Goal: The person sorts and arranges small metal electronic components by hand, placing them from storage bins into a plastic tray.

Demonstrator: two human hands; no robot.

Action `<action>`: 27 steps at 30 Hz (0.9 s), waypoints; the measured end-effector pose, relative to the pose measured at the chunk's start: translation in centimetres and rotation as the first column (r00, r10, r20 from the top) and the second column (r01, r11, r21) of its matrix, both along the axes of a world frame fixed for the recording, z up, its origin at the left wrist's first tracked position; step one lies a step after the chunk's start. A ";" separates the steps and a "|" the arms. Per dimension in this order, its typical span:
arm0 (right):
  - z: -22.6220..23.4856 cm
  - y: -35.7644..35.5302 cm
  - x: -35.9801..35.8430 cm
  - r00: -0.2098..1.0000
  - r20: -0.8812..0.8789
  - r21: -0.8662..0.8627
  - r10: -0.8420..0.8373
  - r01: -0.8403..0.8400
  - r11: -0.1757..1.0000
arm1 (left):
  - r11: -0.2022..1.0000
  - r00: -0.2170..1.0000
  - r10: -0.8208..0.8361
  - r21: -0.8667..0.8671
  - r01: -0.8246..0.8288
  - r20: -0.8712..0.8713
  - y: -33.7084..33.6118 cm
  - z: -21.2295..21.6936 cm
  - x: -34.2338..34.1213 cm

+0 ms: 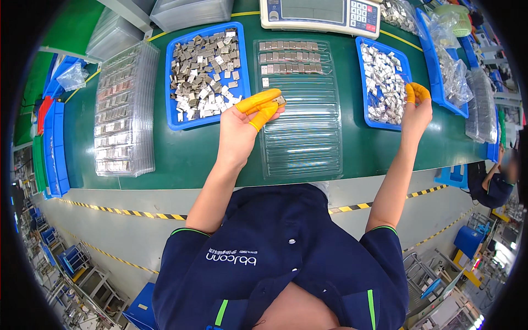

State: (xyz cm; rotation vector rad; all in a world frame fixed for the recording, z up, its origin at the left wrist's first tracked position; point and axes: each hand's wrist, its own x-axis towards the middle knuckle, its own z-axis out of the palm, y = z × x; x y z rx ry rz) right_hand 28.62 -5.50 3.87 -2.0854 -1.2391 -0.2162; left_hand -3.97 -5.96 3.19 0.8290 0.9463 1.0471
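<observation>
Between the yellow-cotted thumb and forefinger of my left hand [240,127] is a small metal USB connector [280,101], held over a transparent ribbed tray [302,129]. That tray's far rows are filled with connectors, and a single connector [265,82] lies at the left of the following row. My right hand [416,113], also in yellow finger cots, is closed in a pinch at the right edge of a blue tray [379,125] of small white parts [383,82]. Whatever its fingertips grip is too small to make out. Left of centre, another blue tray [175,122] holds loose metal connectors [204,71].
A stack of filled transparent trays [124,113] stands at the left. Behind the ribbed tray sits a digital scale [319,15]. Blue bins [437,66] with plastic bags flank the right side. Another person [498,179] is far off at the right.
</observation>
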 end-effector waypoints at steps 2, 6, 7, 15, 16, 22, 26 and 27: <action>0.7 -0.1 -1.3 0.846 -0.494 0.186 0.200 -0.122 0.975 | 1.000 1.000 -0.006 0.002 0.006 0.012 -0.3 0.0 0.0; 0.1 -0.4 -4.3 0.543 -0.720 0.348 0.432 -0.256 0.902 | 0.993 0.994 -0.083 -0.077 0.088 0.071 -0.3 0.8 0.6; 0.3 -0.6 -5.5 0.452 -0.790 0.315 0.414 -0.281 0.907 | 0.989 0.992 -0.101 -0.103 0.108 0.075 -0.4 0.9 0.8; 1.3 -1.7 -10.6 0.226 -0.905 0.203 0.361 -0.516 0.832 | 0.999 0.994 -0.007 -0.042 0.012 0.106 0.0 0.0 1.7; 1.7 -1.8 -11.2 0.224 -0.912 0.188 0.345 -0.520 0.833 | 0.996 0.994 0.036 -0.088 -0.027 0.100 0.1 0.1 1.9; 0.7 -2.4 -13.4 0.174 -0.920 0.200 0.351 -0.562 0.802 | 0.990 0.989 0.137 -0.041 -0.135 0.050 -0.7 0.0 1.3; -0.5 -2.8 -14.9 0.437 -0.679 0.242 0.590 -0.626 0.742 | 0.997 0.997 0.074 -0.007 -0.074 0.032 -1.3 -0.8 0.6; 0.1 -2.8 -15.3 0.492 -0.594 0.239 0.637 -0.648 0.724 | 0.997 0.996 0.080 -0.013 -0.079 0.050 -1.4 -0.8 0.5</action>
